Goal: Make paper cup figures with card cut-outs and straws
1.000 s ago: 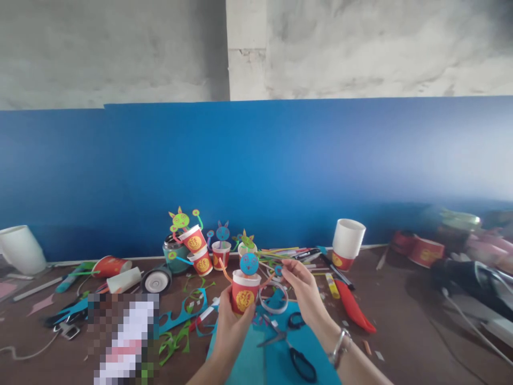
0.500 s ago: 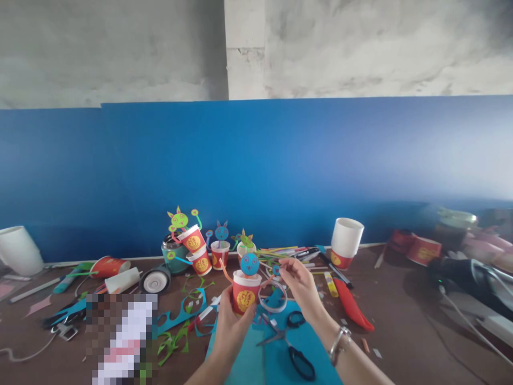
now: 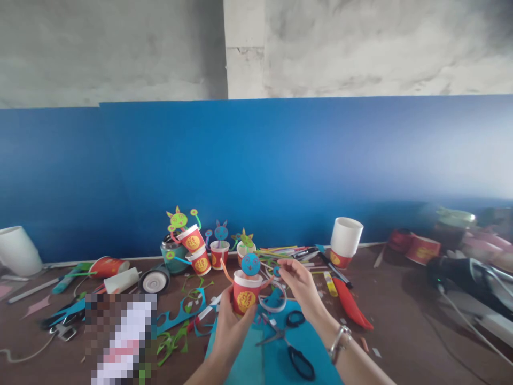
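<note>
My left hand point(image 3: 234, 323) is wrapped round a red paper cup point(image 3: 245, 294) with a yellow emblem. A round blue paper face point(image 3: 250, 264) stands above the cup's rim, and an orange strip sticks out on each side. With closed fingertips my right hand point(image 3: 298, 280) pinches a small blue paper disc point(image 3: 277, 272) at the end of the right strip. Black-handled scissors point(image 3: 282, 336) lie open on blue paper point(image 3: 316, 353) below the hands. A roll of white tape point(image 3: 276, 307) is just right of the cup.
Behind stand finished-looking cup figures point(image 3: 191, 239), with a jar lid point(image 3: 154, 280) left of centre. White stacked cups point(image 3: 347, 238), a glue stick point(image 3: 331, 284) and a red pouch point(image 3: 351, 303) are on the right. Paper scraps point(image 3: 178, 315) and a clip point(image 3: 66, 331) lie left.
The blue face and the cup have shifted very slightly to the right. Both hands keep their hold.
</note>
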Available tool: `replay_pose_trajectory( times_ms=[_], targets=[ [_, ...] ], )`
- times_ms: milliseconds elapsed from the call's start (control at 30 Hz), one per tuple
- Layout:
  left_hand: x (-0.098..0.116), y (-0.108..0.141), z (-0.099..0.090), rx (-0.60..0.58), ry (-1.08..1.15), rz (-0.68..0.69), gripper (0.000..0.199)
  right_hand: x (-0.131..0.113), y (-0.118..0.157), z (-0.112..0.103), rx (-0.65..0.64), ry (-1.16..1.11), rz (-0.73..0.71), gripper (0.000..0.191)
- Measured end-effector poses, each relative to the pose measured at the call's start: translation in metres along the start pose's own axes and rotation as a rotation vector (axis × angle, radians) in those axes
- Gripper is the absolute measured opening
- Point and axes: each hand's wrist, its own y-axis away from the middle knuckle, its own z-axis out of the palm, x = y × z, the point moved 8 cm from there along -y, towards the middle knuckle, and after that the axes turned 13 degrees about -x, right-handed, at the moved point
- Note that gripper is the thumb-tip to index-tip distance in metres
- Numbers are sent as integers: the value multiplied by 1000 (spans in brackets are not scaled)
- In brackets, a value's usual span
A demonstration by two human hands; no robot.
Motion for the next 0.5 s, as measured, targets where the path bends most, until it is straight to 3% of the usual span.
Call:
replay_pose_trajectory(
  times_ms=[200,500],
  targets=[
    [3,-1,5,-53,58,46,48,-5,0,-2,20,69,-29,27],
    [12,1,8,-89,50,60,46,-9,3,-1,43,-36,-19,28]
  ],
)
